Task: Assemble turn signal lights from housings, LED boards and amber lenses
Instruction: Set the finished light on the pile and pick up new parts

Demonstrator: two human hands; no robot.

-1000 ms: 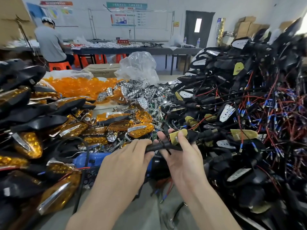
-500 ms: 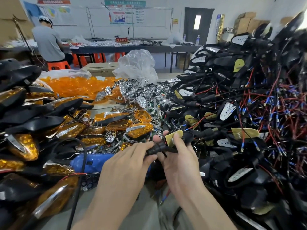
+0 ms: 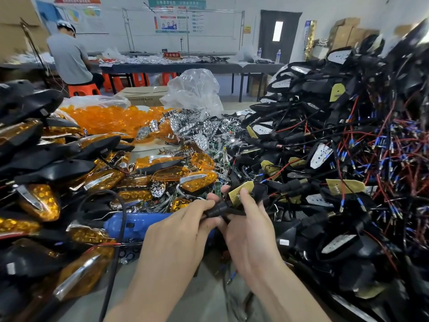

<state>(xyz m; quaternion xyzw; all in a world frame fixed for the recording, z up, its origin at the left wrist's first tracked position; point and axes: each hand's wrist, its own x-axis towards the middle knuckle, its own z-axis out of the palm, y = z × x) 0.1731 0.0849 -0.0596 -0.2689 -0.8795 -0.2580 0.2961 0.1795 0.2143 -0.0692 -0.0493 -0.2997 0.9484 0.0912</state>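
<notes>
Both hands were close together over the grey table (image 3: 204,298). The left hand (image 3: 183,231) was curled tight round the black ribbed stalk (image 3: 216,210) of a light. The right hand (image 3: 251,231) gripped the black housing (image 3: 258,189) at the other end of that stalk, and its thumb (image 3: 245,198) lay on the yellow LED board (image 3: 235,194) sitting in the housing.

Just behind the left hand lay a blue power tool (image 3: 134,225), with a black cord (image 3: 118,231) looping over it. On the left was a big pile of finished lights (image 3: 46,182), black with amber fronts. On the right was a bigger pile of black housings with red and blue wires (image 3: 348,159).

Farther back sat a heap of loose amber lenses (image 3: 104,117), and beside it a heap of shiny silver reflectors (image 3: 197,126) spilling from a clear plastic bag (image 3: 195,89). A cardboard box (image 3: 144,94) stood behind them.

At the far end a person in a grey shirt (image 3: 69,59) sat on an orange stool (image 3: 81,89) at a long table (image 3: 185,67). A dark door (image 3: 278,33) was in the back wall.
</notes>
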